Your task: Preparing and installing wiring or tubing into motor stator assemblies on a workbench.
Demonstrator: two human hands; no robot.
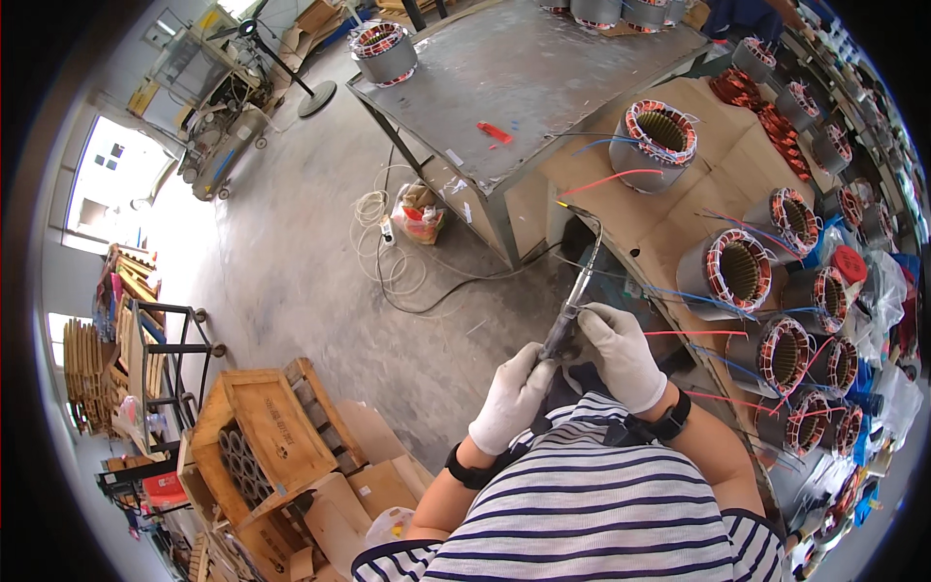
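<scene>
In front of my body I hold a metal gas torch point(579, 288) with a dark handle and a thin tube curved at its far end. A small yellow glow shows at its tip. My left hand point(512, 396), in a white glove, is closed around the lower handle. On the right side of the handle, my right hand point(623, 357), also gloved, has its fingers closed against it; part of their grip is hidden. Beyond the tip, on the cardboard-covered bench point(718, 116), stands a motor stator point(652, 145) with red and blue leads. One red lead point(613, 180) reaches toward the torch tip.
Several more stators point(729, 274) crowd the bench at right, leads sticking out over its edge. A metal table point(465, 107) holds a stator point(383, 53) and a red tool point(495, 132). Hoses point(427, 308) and a plastic bag point(419, 215) lie on the floor; a wooden crate point(276, 427) stands lower left.
</scene>
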